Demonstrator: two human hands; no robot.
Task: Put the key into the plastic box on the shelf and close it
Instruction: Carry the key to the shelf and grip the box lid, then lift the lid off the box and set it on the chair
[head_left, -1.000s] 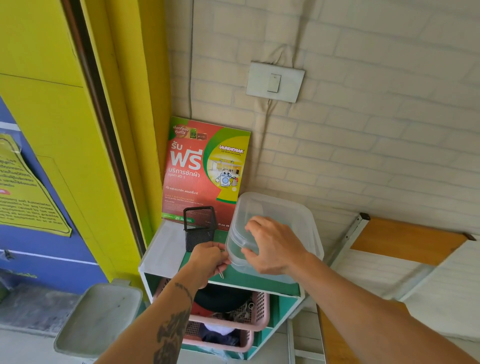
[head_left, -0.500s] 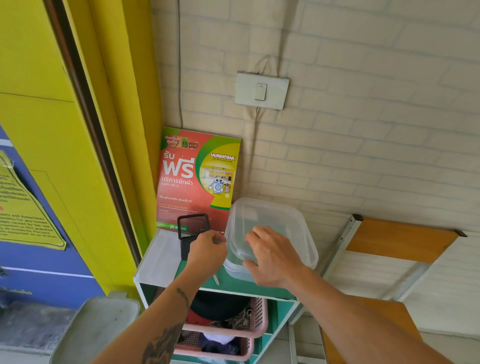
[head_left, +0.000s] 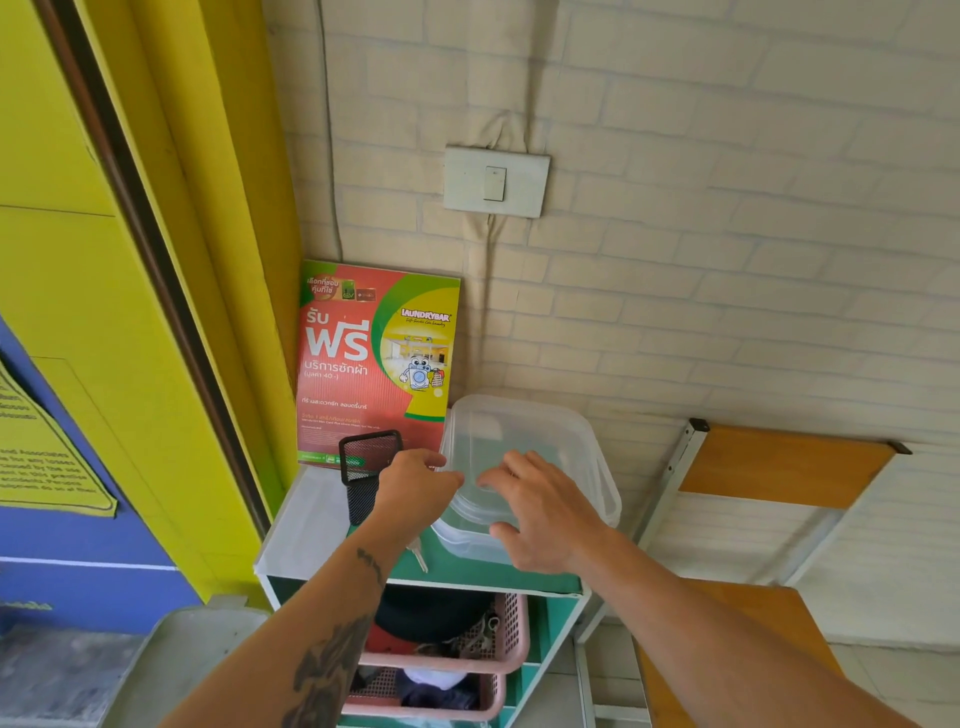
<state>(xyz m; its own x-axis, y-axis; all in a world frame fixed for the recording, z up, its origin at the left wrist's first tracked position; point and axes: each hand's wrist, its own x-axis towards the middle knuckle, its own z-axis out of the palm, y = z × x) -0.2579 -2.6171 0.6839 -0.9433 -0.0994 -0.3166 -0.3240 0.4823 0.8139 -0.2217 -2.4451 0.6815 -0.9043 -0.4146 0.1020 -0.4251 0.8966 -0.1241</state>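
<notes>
A clear plastic box with its lid on stands on the top of a small green and white shelf against the wall. My left hand is closed around a silver key that hangs below the palm, and its fingertips touch the box's left rim. Over the near part of the lid rests my right hand, with its fingers spread and the thumb at the front wall of the box.
A black mesh pen holder stands just left of my left hand. A red laundry sign leans on the wall behind. Pink baskets sit in the shelf below. A folded wooden table leans at the right. A yellow door frame is at the left.
My left hand has risen with the key from the shelf's front edge to the box's left rim. The right hand stays on the lid, its fingers now more spread.
</notes>
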